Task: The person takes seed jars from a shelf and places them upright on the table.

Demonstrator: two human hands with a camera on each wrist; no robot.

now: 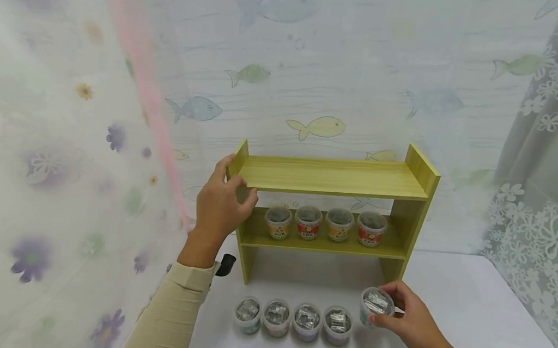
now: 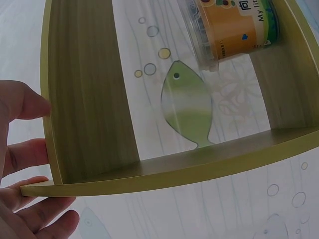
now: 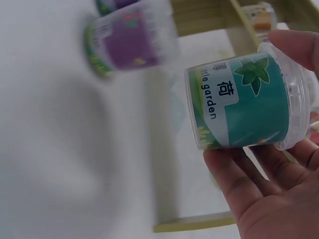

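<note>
- A person's left hand (image 1: 219,205) grips the left end panel of a small yellow-green wooden shelf (image 1: 333,177), thumb on the front edge of the top board and fingers curled around the side; the left wrist view shows the fingertips (image 2: 27,152) pressed against the panel's edge.
- The right hand (image 1: 407,318) holds a small clear plastic cup (image 1: 376,305), raised just off the white surface (image 1: 469,320), below and in front of the shelf's right leg.
- In the right wrist view, the cup (image 3: 244,102) lies tilted on its side in the hand (image 3: 269,199), pinched between thumb and curled fingers; its label is teal with a green leaf, and its clear lid faces the palm.
- To the left of that hand, four more lidded cups (image 1: 292,320) stand in a row on the surface, close together, in front of the shelf.
- Beyond the hand, on the shelf's lower board, four cups with orange and red labels (image 1: 324,224) sit side by side; the nearest to the left hand appears in the left wrist view as an orange-labelled cup (image 2: 232,27).
- A cream sleeve (image 1: 174,313) covers the left forearm.
- Fish-patterned wallpaper (image 1: 317,127) lines the wall behind the shelf; a floral curtain (image 1: 549,179) hangs to the right.
</note>
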